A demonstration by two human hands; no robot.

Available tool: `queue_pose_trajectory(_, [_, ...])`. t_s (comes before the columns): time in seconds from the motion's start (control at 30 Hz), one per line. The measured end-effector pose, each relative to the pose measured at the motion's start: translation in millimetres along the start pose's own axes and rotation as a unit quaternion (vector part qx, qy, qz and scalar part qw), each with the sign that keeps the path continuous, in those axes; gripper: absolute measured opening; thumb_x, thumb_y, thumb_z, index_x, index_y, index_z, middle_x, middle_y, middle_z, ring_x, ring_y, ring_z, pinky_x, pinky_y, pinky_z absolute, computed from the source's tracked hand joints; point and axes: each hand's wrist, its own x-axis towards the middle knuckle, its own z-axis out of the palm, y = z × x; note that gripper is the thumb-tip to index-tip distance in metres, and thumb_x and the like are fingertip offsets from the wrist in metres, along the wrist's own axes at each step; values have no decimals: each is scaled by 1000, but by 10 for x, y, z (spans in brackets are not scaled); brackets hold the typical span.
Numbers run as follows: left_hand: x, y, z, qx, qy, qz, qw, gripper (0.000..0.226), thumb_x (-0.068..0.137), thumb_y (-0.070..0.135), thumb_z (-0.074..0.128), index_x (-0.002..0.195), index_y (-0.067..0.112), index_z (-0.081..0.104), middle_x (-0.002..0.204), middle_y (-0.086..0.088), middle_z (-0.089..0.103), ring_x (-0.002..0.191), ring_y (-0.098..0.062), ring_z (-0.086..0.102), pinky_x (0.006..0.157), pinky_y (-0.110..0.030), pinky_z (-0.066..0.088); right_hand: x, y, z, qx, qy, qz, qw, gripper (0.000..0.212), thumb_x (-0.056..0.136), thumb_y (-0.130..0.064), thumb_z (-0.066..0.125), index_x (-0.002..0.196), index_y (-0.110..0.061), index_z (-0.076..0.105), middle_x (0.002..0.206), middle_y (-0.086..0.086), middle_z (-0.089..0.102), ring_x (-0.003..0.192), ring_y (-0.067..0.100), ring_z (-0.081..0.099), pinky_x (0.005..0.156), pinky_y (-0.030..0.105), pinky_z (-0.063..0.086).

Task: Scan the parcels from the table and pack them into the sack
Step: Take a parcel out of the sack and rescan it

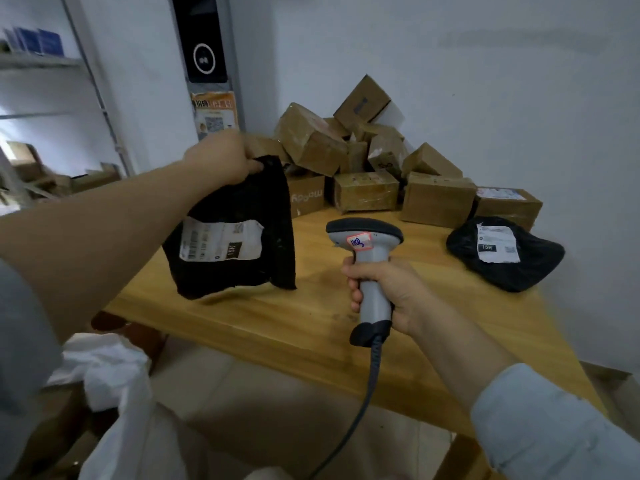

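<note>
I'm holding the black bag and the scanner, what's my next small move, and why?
Probably turn the scanner in your right hand toward the white label on the black bag that your left hand holds up by its top edge. The label faces you, while the scanner's head points away toward the boxes.

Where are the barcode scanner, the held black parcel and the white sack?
barcode scanner (371, 265), head view, grey neck below its head.
held black parcel (221, 242), head view, its white label.
white sack (110, 375), head view, crumpled upper fold.

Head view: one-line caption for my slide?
Left hand holds a black parcel above the table; right hand grips the scanner.
</note>
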Motion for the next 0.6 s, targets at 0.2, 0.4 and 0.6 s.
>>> queue_pose_trajectory(0.2, [9,19,-199,78,31,44,996,35,93,40,59,105,9,72,104,-14,65,95,-31,59,75,-36,45,-123,45,160,7,-33,-14,999,15,84,-14,67,90,-4,59,54,9,52,40,18,45,42,25,43])
queue_pose_trajectory(0.4, [-11,23,-220,1,-2,35,999,33,89,34,65,106,6,72,104,-15,66,92,-26,57,83,-37,48,-250,92,193,-48,-50,-49,996,8,82,-7,69,85,-5,62,52,7,51,39,17,43,43,24,41])
queue_pose_trajectory(0.6, [-107,212,-226,-142,-106,11,984,19,85,37,69,84,19,72,91,-5,66,91,-22,60,80,-33,48,-275,78,47,-30,4,-60,998,7,84,-3,66,88,-3,61,52,8,50,38,17,42,40,25,40])
